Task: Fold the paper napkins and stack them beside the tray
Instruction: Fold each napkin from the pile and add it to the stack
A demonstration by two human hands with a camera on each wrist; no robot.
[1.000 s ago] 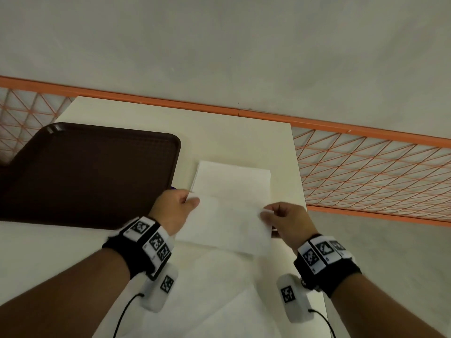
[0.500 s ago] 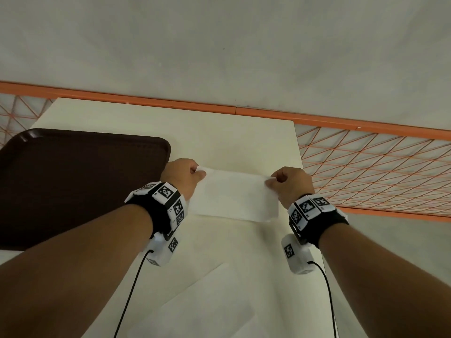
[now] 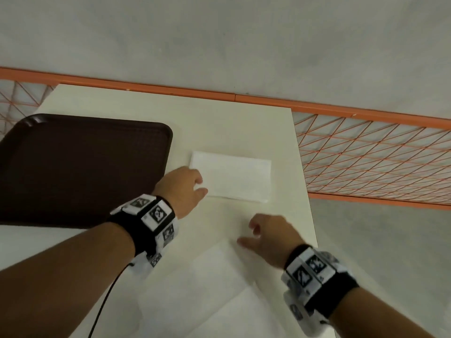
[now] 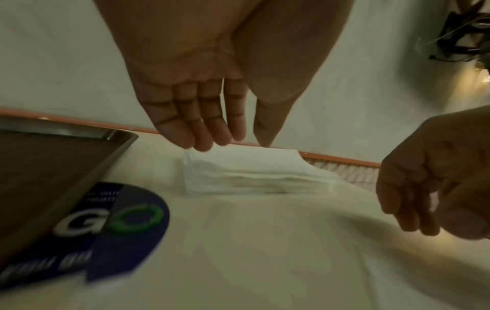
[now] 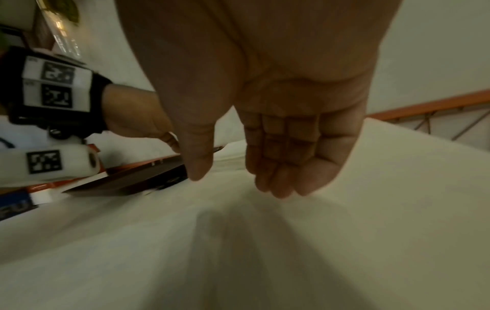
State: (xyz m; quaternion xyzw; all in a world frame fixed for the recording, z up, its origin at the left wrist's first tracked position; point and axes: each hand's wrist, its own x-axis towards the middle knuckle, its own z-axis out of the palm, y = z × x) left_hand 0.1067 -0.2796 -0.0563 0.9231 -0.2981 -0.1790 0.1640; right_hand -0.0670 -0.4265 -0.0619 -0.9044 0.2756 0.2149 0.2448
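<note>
A stack of folded paper napkins (image 3: 233,178) lies on the tabletop (image 3: 219,123), just right of the brown tray (image 3: 73,167). The left hand (image 3: 181,189) has straight fingers (image 4: 185,117) touching the stack's near left corner. The right hand (image 3: 267,236) hovers empty with relaxed fingers above unfolded napkins (image 3: 207,289) nearer the person.

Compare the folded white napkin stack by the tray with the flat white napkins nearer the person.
The folded white napkin stack is a compact layered rectangle beside the dark brown tray; the flat white napkins lie unfolded and spread wide. The left hand touches the stack; the right hand hovers over the flat ones. Both white paper.
</note>
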